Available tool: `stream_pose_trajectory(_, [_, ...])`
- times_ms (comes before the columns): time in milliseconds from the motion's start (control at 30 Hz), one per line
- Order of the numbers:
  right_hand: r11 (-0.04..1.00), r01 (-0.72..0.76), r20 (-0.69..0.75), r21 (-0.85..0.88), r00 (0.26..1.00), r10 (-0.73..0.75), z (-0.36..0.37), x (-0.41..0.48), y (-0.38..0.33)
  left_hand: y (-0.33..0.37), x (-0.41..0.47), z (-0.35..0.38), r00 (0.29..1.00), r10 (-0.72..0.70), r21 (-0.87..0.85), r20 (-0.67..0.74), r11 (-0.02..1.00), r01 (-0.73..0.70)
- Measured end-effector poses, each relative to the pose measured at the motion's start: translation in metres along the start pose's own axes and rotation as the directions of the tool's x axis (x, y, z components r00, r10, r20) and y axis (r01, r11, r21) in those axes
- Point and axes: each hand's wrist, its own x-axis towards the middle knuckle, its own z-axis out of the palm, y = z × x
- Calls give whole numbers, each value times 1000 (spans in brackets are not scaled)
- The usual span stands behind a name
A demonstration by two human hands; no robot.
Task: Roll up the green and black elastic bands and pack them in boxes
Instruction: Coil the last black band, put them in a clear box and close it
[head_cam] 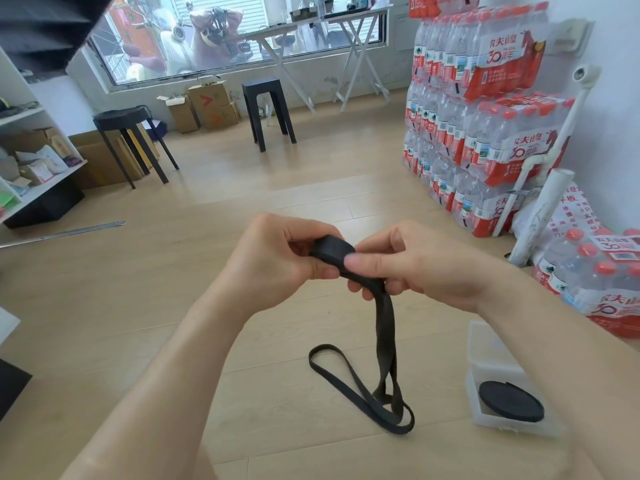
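I hold a black elastic band (385, 327) in front of me, above the wooden floor. Its upper end is wound into a small roll (331, 248) pinched between both hands. My left hand (277, 258) grips the roll from the left, and my right hand (408, 261) holds it with thumb on top and fingers curled under. The loose rest of the band hangs down and loops on the floor. At the lower right a clear plastic box (491, 351) stands open with a rolled black band (510, 400) lying in it. No green band is in view.
Stacked packs of red-capped water bottles (485, 126) fill the right side, and more lie by the box. White pipes (540, 216) lean against the wall. Two black stools (133, 133), cardboard boxes (207, 105) and a white shelf (31, 161) stand farther back and left.
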Motion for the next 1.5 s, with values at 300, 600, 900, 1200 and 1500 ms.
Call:
stream_pose_trajectory(300, [968,18,-65,251,998,-1,9,4,5,-6,0,4,997,5,24,71,1000,-7])
stream_pose_trajectory(600, [748,108,60,655,979,-194,6,9,15,-21,2,3,989,-29,-622,145,774,114])
stream_pose_trajectory(900, [999,3,57,52,998,-6,15,-3,-1,-15,1,-8,989,-63,-452,-135,892,-5])
stream_pose_trajectory(1200, [948,96,-294,-303,937,-189,21,5,4,-14,2,-13,975,-158,-251,-154,961,116])
stream_pose_trajectory(1500, [936,141,-312,-323,918,-246,15,0,0,-5,3,-11,994,-101,-24,-28,995,100])
